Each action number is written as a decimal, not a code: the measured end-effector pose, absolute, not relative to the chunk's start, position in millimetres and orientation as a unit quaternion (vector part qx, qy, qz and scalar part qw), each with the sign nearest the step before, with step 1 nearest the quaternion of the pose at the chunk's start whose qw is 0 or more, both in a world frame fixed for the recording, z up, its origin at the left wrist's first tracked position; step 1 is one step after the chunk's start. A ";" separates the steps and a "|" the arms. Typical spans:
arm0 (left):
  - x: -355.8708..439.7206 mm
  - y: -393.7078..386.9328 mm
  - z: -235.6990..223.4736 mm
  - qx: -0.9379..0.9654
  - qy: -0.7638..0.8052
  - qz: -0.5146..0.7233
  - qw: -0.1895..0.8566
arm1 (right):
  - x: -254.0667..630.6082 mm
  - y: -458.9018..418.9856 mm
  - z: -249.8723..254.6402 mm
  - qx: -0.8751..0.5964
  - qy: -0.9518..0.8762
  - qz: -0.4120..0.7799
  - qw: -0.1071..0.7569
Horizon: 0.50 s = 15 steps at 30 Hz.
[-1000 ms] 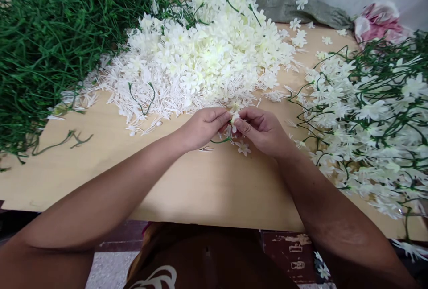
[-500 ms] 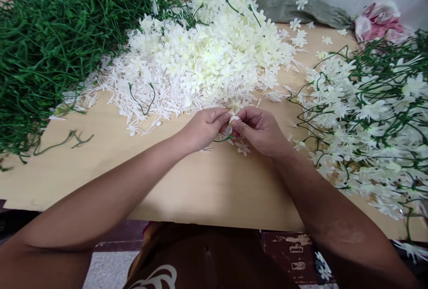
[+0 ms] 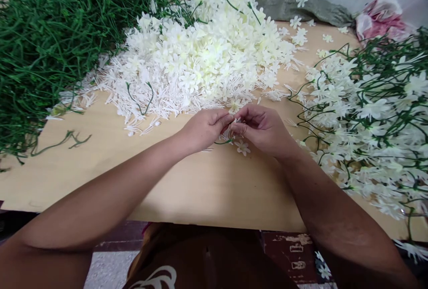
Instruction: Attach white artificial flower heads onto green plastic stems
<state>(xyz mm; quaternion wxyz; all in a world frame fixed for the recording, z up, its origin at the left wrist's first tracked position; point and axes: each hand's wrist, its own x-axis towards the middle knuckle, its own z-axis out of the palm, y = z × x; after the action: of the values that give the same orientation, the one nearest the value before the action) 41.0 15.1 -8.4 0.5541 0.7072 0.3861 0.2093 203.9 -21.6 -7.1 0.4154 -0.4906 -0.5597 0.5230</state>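
Observation:
My left hand (image 3: 207, 130) and my right hand (image 3: 264, 132) meet fingertip to fingertip at the middle of the table, both closed in a pinch. A curved green artificial stem (image 3: 223, 142) shows under my left fingers, which appear to hold it. Between my right thumb and forefinger is a small white flower piece (image 3: 237, 121), mostly covered by the fingertips. Just below the hands lies a loose white flower (image 3: 242, 147). Beyond them rises a heap of white artificial flower heads (image 3: 214, 48), with thin white stamens (image 3: 157, 88) along its near side.
Green stems (image 3: 67, 35) are piled at the left. At the right lies a pile of flowers on stems (image 3: 374, 115). Two green stem pieces (image 3: 79, 139) rest on the brown tabletop (image 3: 200, 191). Grey-green sacking (image 3: 281, 1) and a pink-and-white plastic bag (image 3: 379, 19) line the back.
The white flower piece at my right fingertips is less visible than before, and the fingers have shifted slightly. Both hands stay in the same place.

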 end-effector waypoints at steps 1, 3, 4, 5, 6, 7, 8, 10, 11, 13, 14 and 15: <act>40.6 15.4 -8.0 0.707 0.384 0.209 0.556 | 205.0 -21.2 -6.7 -0.490 -0.560 0.525 0.414; 39.6 16.2 -7.3 0.703 0.377 0.207 0.566 | 207.2 -19.8 -6.2 -0.486 -0.557 0.539 0.405; 39.1 16.7 -7.1 0.702 0.372 0.204 0.572 | 208.1 -19.1 -6.1 -0.483 -0.555 0.548 0.398; 38.7 17.1 -6.9 0.701 0.367 0.201 0.577 | 208.6 -18.4 -6.3 -0.479 -0.553 0.556 0.394; 38.5 17.4 -6.9 0.701 0.362 0.199 0.582 | 208.7 -17.7 -6.7 -0.476 -0.551 0.564 0.390; 38.3 17.7 -6.9 0.699 0.359 0.199 0.585 | 208.3 -17.1 -7.3 -0.473 -0.549 0.569 0.388; 38.3 17.8 -6.9 0.697 0.356 0.199 0.589 | 207.5 -16.6 -8.0 -0.471 -0.548 0.572 0.388; 38.5 17.7 -7.2 0.691 0.352 0.204 0.597 | 205.2 -15.9 -9.8 -0.465 -0.547 0.575 0.392; 38.7 17.5 -7.4 0.688 0.350 0.207 0.601 | 204.0 -15.6 -10.5 -0.462 -0.547 0.577 0.393; 39.1 16.8 -7.6 0.683 0.344 0.213 0.608 | 201.9 -15.2 -11.4 -0.458 -0.546 0.580 0.395; 39.2 16.4 -7.7 0.681 0.344 0.216 0.609 | 201.1 -15.1 -11.5 -0.458 -0.544 0.581 0.395; 39.2 16.2 -7.7 0.681 0.345 0.216 0.608 | 200.5 -15.0 -11.4 -0.459 -0.542 0.582 0.395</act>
<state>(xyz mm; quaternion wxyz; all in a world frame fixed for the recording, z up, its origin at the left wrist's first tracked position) 39.2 16.2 -7.7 0.6084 0.6812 0.3449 0.2163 200.5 -15.0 -11.4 0.3947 -0.4594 -0.5422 0.5824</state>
